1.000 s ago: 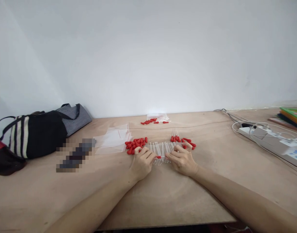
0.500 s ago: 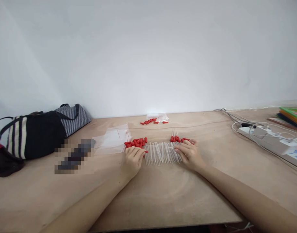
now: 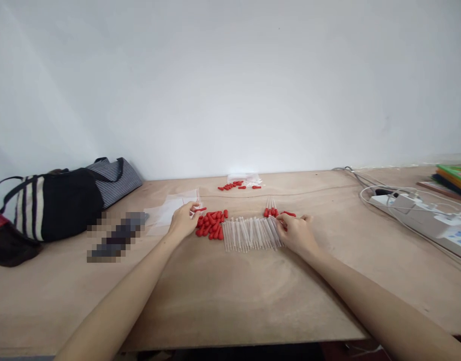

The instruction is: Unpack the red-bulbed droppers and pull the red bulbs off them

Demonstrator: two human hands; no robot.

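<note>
My left hand (image 3: 184,219) pinches a single red rubber dropper bulb (image 3: 201,209), held just above the left side of a pile of red bulbs (image 3: 212,224). Beside that pile lies a row of clear glass dropper tubes (image 3: 249,234), side by side. At the row's right end, the closed fingertips of my right hand (image 3: 297,231) are on a glass tube, its end partly hidden by the fingers. Behind the row, several droppers with red bulbs fitted (image 3: 271,211) point away from me. Another red bulb (image 3: 289,214) shows just beyond my right hand.
Clear zip bags (image 3: 166,213) lie left of the bulbs. Further back are more red bulbs (image 3: 230,186) and a clear bag (image 3: 245,178). Bags (image 3: 72,205) and a pixelated dark object (image 3: 119,236) lie left; a power strip (image 3: 414,213) with cables is on the right.
My left hand has moved up and left from the front of the bulb pile, carrying a red bulb. My right hand stays near the tubes' right end, its fingers shifted slightly.
</note>
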